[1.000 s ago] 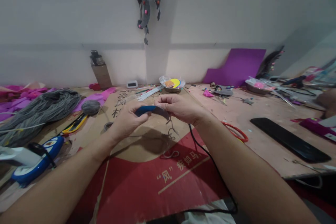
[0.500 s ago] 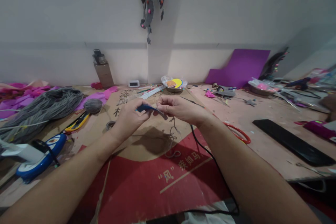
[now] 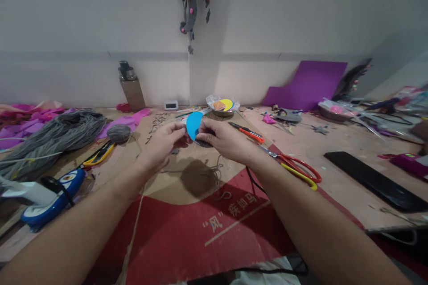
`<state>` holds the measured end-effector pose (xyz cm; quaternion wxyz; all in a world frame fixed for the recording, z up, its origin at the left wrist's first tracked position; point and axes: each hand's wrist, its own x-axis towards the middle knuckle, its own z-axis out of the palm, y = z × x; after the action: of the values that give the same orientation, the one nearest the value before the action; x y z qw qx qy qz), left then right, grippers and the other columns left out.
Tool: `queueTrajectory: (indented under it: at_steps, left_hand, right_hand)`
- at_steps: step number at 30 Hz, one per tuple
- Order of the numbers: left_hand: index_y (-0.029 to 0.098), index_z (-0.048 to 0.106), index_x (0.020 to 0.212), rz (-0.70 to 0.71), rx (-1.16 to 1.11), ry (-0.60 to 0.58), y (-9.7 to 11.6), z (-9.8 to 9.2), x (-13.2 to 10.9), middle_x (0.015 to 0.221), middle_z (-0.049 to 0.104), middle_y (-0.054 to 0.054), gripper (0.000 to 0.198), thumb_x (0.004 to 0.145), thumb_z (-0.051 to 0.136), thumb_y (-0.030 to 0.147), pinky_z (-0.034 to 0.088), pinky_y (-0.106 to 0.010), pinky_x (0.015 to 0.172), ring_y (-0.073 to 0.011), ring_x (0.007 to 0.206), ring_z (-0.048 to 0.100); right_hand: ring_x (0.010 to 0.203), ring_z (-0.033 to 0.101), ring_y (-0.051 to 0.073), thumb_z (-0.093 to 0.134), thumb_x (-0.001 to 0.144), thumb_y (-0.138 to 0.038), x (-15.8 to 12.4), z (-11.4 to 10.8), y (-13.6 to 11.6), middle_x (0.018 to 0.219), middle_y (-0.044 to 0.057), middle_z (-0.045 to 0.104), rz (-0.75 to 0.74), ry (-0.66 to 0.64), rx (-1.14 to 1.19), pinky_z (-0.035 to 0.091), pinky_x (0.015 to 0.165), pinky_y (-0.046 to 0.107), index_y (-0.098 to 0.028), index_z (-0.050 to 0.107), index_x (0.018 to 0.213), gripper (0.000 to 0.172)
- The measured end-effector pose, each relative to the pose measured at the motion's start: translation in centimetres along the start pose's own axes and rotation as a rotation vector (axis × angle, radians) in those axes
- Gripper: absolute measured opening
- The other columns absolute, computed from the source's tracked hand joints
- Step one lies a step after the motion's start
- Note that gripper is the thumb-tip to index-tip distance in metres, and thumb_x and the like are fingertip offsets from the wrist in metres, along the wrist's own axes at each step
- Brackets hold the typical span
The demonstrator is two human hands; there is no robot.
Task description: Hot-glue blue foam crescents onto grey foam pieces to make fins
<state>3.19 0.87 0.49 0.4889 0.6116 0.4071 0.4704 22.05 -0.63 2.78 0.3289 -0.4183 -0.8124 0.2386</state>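
Observation:
Both my hands meet above the middle of the cardboard-covered table (image 3: pixel 187 173). My left hand (image 3: pixel 165 142) and my right hand (image 3: pixel 223 139) pinch a small blue disc (image 3: pixel 194 124) between their fingertips, its flat face turned toward me. A dark grey round piece (image 3: pixel 203 143) shows just under the disc, by my right fingers. Thin grey yarn (image 3: pixel 219 173) trails from the hands down onto the cardboard. Both hands are closed on the disc.
Red-handled scissors (image 3: pixel 294 167) and an orange utility knife (image 3: pixel 249 132) lie right of my hands. A grey yarn hank (image 3: pixel 56 136), yarn ball (image 3: pixel 118 133) and yellow cutter (image 3: pixel 96 155) sit left. A bowl (image 3: pixel 222 107), bottle (image 3: pixel 131 87), purple sheet (image 3: pixel 309 82) and black slab (image 3: pixel 374 180) stand farther off.
The blue piece, seen edge-on and bent before, now stands upright with its round face toward me. My hands moved slightly up and away. The scissors and knife have come into view.

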Motion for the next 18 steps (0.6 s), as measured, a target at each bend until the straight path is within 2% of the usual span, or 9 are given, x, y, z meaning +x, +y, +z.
queueTrajectory:
  at_steps: [2,5,9,14,18]
  left_hand:
    - [0.015,0.064,0.082,-0.115,-0.174,-0.12,0.11,0.13,-0.11,0.076,0.066,-0.006,0.026,0.078,0.065,0.041,0.05,-0.03,0.066,-0.0165,0.068,0.063]
    - [0.014,0.065,0.078,-0.134,-0.262,-0.13,0.12,0.24,-0.28,0.073,0.066,-0.006,0.031,0.075,0.07,0.045,0.051,-0.03,0.065,-0.0166,0.066,0.064]
    - [0.015,0.067,0.072,-0.079,-0.173,-0.155,0.08,0.14,-0.34,0.07,0.066,-0.006,0.031,0.076,0.071,0.045,0.05,-0.027,0.064,-0.0148,0.063,0.062]
    - [0.017,0.071,0.072,0.013,0.042,-0.186,0.2,-0.14,-0.22,0.068,0.068,-0.005,0.015,0.07,0.077,0.03,0.048,-0.024,0.062,-0.0141,0.063,0.062]
    - [0.018,0.073,0.071,0.014,0.074,-0.192,0.23,-0.29,-0.1,0.068,0.069,-0.005,0.011,0.068,0.077,0.028,0.048,-0.025,0.063,-0.0148,0.063,0.062]
  right_hand:
    - [0.066,0.043,0.012,0.054,0.09,-0.03,-0.06,0.08,0.05,0.072,-0.003,0.051,0.025,0.021,-0.034,0.031,0.063,0.027,-0.02,0.047,0.077,0.018]
    - [0.065,0.044,0.012,0.053,0.09,-0.03,-0.08,0.19,0.17,0.072,-0.003,0.053,0.045,0.035,-0.08,0.031,0.062,0.026,-0.019,0.047,0.077,0.018]
    - [0.066,0.045,0.012,0.053,0.09,-0.029,-0.09,0.18,0.07,0.073,-0.001,0.056,0.058,0.038,-0.133,0.03,0.061,0.026,-0.019,0.049,0.076,0.018]
    - [0.066,0.046,0.011,0.054,0.09,-0.028,-0.22,0.08,-0.27,0.073,-0.001,0.057,0.066,0.039,-0.17,0.031,0.062,0.025,-0.018,0.053,0.077,0.017]
    - [0.064,0.046,0.011,0.056,0.089,-0.026,-0.25,0.23,-0.41,0.071,-0.002,0.056,0.062,0.057,-0.178,0.031,0.062,0.025,-0.018,0.052,0.075,0.016]
